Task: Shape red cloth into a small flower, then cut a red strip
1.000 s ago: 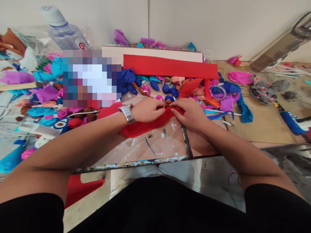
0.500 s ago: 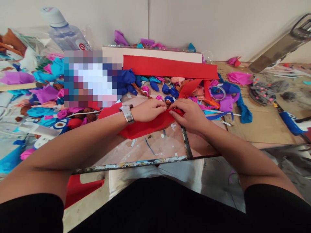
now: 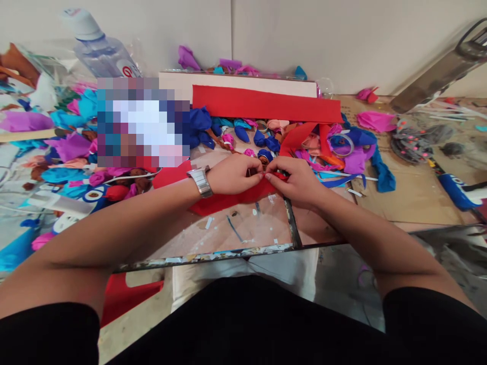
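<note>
L grip (image 3: 238,175): thumb + index tips drawn tog., pinching upper edge of red sheet (image 3: 228,202); metal watch (image 3: 201,181) on that wrist.
R grip (image 3: 299,180): thumb + index pinched on a gathered bit of same sheet; tips meet L tips or nearly so, exact contact too small to tell.
Red sheet: on tabletop (image 3: 266,230) in front of person, under both hands; free part spreads L beneath L hand + wrist, lower edge lying on tabletop. Cloth or paper, can't tell.
Just past fingers: small blue + orange bit (image 3: 264,156), more dk blue pcs (image 3: 268,142) behind it.
R of that: red strips (image 3: 290,142), clear ring (image 3: 342,145), purple pc (image 3: 355,161), white stick (image 3: 367,178).
Behind: long red strip (image 3: 266,105) lying flat, partly over white board (image 3: 236,83) nr wall (image 3: 304,40).
L side: heap of coloured scraps (image 3: 64,175), mostly purple, turq., pink, brown; white cable (image 3: 127,177) runs across; pixelated patch btwn heap + dk blue scraps, contents hidden.
Back L: clear bottle (image 3: 102,53) w/ white cap, tilted in view.
Far R: cardboard (image 3: 403,200) w/ grey mesh bundle (image 3: 411,142) dotted pink; blue-and-white tool (image 3: 458,191) nr its R end; grey bottle (image 3: 426,78) toward wall.
Below tabletop edge: white trousers (image 3: 243,274), black top (image 3: 251,324).
</note>
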Available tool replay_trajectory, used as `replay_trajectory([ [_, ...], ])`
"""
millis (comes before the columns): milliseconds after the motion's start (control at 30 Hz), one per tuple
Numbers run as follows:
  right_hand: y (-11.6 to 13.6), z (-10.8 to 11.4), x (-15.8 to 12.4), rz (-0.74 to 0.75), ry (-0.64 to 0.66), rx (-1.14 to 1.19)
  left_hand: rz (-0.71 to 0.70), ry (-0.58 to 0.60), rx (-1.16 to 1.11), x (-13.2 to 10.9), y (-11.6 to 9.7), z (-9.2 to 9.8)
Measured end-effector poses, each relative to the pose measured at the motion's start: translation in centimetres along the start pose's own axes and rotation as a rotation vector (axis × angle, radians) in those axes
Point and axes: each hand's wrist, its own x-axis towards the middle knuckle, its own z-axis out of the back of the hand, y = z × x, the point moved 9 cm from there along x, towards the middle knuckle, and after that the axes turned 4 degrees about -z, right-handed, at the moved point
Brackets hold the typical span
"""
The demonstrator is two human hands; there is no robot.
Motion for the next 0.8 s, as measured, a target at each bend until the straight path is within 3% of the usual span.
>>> replay_trajectory([
  [633,0.6,0.3,0.1,0.025,0.002,-0.009,-0.052,-0.057,0.15,-0.4,-1.7,0.4],
  [800,1.0,0.5,0.0,0.081,-0.032,0.02,-0.018,-0.036,0.049,-0.2,-0.5,0.2],
])
